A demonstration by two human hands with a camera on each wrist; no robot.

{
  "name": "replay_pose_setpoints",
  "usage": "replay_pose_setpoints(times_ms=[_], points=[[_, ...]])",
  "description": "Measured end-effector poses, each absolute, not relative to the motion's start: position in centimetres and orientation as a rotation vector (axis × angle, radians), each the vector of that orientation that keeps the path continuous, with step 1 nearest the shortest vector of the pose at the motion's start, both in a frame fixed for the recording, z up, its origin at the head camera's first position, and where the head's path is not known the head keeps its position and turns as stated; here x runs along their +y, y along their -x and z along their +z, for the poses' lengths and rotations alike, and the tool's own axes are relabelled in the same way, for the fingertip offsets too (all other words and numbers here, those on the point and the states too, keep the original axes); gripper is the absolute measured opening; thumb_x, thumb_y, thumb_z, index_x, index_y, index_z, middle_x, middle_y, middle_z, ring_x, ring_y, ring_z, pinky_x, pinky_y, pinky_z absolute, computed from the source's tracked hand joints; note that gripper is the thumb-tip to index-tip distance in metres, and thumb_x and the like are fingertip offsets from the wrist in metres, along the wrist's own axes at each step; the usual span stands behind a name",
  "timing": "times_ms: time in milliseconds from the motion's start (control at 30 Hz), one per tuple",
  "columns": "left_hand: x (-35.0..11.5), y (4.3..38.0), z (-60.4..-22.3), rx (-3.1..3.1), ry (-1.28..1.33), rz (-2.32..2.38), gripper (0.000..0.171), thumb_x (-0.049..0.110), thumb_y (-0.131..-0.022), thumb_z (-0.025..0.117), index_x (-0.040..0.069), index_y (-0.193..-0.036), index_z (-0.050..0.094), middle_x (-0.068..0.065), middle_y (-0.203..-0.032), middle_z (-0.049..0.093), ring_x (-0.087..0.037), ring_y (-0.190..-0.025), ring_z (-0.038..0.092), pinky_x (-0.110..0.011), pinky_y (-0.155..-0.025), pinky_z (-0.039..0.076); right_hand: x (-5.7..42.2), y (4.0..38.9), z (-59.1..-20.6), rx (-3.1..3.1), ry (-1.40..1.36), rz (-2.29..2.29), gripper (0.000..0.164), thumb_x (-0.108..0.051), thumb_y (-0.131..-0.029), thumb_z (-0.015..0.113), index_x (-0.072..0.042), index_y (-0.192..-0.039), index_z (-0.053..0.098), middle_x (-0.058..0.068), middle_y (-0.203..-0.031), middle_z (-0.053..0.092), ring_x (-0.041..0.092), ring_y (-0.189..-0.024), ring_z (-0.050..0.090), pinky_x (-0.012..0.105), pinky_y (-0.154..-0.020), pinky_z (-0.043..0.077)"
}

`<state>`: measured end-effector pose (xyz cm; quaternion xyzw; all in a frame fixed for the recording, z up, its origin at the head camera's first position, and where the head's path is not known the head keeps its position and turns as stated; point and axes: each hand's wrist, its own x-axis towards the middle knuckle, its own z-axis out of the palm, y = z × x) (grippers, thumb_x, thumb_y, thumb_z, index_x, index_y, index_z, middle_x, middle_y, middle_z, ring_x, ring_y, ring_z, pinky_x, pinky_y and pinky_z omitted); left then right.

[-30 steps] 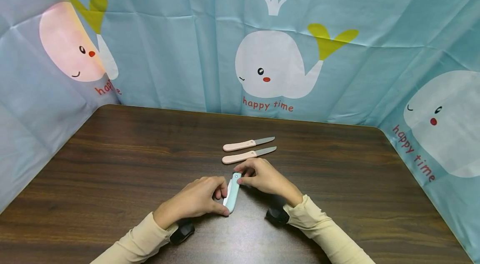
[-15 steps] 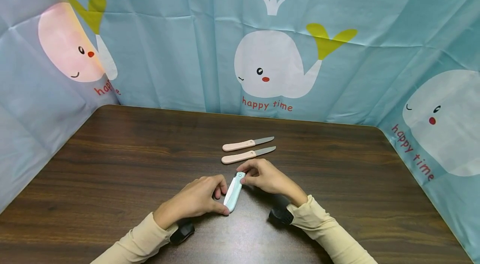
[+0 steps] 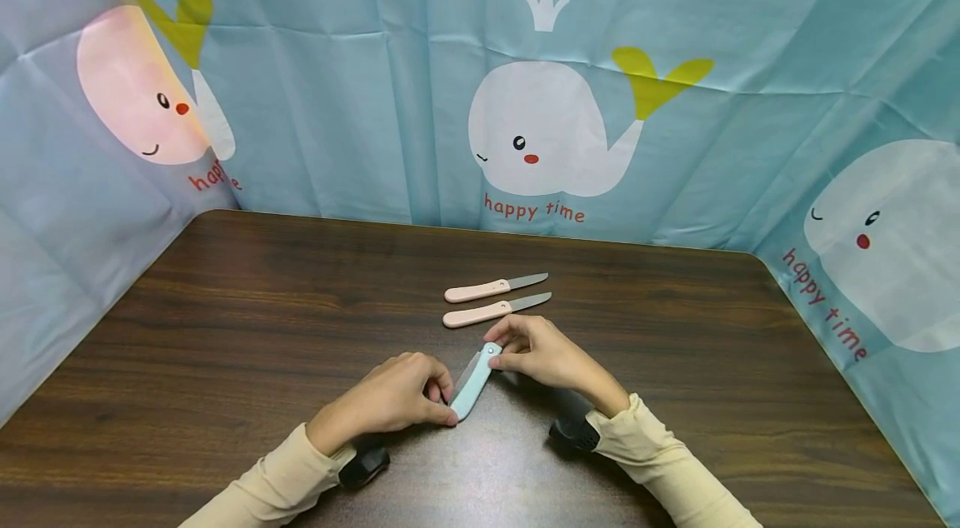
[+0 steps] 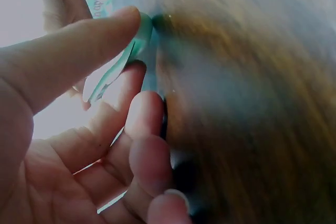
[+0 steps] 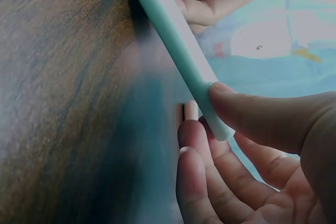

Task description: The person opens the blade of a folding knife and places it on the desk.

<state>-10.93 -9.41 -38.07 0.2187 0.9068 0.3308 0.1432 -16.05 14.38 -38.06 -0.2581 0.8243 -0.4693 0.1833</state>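
Note:
A mint-green folding knife point(image 3: 477, 385) slants between my two hands, low over the table. Its blade point(image 3: 465, 376) lies folded along the left side of the handle. My left hand point(image 3: 393, 395) pinches the near end, the thumb on one side and the forefinger on the other, as the left wrist view also shows. At the far, pivot end my right hand point(image 3: 551, 353) grips the handle between thumb point(image 5: 252, 111) and fingers. In the right wrist view the smooth handle point(image 5: 173, 45) runs from one hand to the other, and the blade is hidden there.
Two pink-handled knives with their blades out, a farther one point(image 3: 480, 291) and a nearer one point(image 3: 480, 315), lie side by side just beyond my right hand. The dark wooden table point(image 3: 262, 303) ends at a blue whale-print curtain point(image 3: 360, 112).
My right hand has moved a little to the right, taking the knife's pivot end with it, so the knife slants more to the right. My left hand stays nearly in place.

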Motion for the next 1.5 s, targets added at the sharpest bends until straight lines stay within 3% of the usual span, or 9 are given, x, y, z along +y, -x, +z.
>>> replay_pose_setpoints(times_ms=[400,700,1000,1233,1500], points=[[-9.6,11.2,-37.9,2.491,-0.581,1.133,0.016,0.016,-0.083,0.078,0.011,-0.086,0.063,0.007,-0.066,0.064,-0.006,-0.053,0.054,-0.022,-0.052,0.042,15.8,15.3,-38.0,2.379,0.736,-1.333,0.021,-0.008,-0.090,0.070,0.004,-0.107,0.067,0.011,-0.091,0.071,0.005,-0.079,0.063,0.019,-0.069,0.052],[-9.3,11.5,-37.9,2.520,-0.608,1.215,0.014,0.012,-0.088,0.067,0.008,-0.096,0.057,0.007,-0.067,0.064,-0.004,-0.049,0.048,-0.021,-0.055,0.039,17.2,14.3,-37.5,2.426,0.689,-1.309,0.019,-0.015,-0.090,0.073,-0.003,-0.105,0.070,0.009,-0.084,0.073,0.005,-0.074,0.064,0.020,-0.066,0.051],[-8.7,11.6,-37.5,2.600,-0.624,1.310,0.014,0.017,-0.092,0.068,0.008,-0.101,0.065,0.005,-0.083,0.073,-0.002,-0.071,0.059,-0.021,-0.065,0.046,18.4,12.8,-36.6,2.446,0.618,-1.369,0.021,-0.020,-0.089,0.074,-0.007,-0.104,0.069,0.005,-0.087,0.072,0.007,-0.077,0.066,0.023,-0.068,0.054],[-7.9,11.6,-36.9,2.625,-0.603,1.382,0.016,0.022,-0.090,0.073,0.009,-0.099,0.068,0.005,-0.082,0.072,-0.003,-0.072,0.060,-0.021,-0.065,0.047,18.9,12.2,-35.8,2.465,0.596,-1.379,0.022,-0.021,-0.089,0.075,-0.007,-0.104,0.068,0.005,-0.087,0.071,0.007,-0.078,0.065,0.024,-0.069,0.054],[-7.7,11.1,-36.5,2.532,-0.597,1.489,0.013,0.020,-0.093,0.069,0.010,-0.101,0.064,0.001,-0.085,0.074,-0.003,-0.070,0.060,-0.022,-0.062,0.049,19.0,11.5,-35.0,2.485,0.607,-1.340,0.021,-0.024,-0.090,0.074,-0.009,-0.104,0.068,0.003,-0.086,0.070,0.007,-0.077,0.064,0.025,-0.069,0.054]])
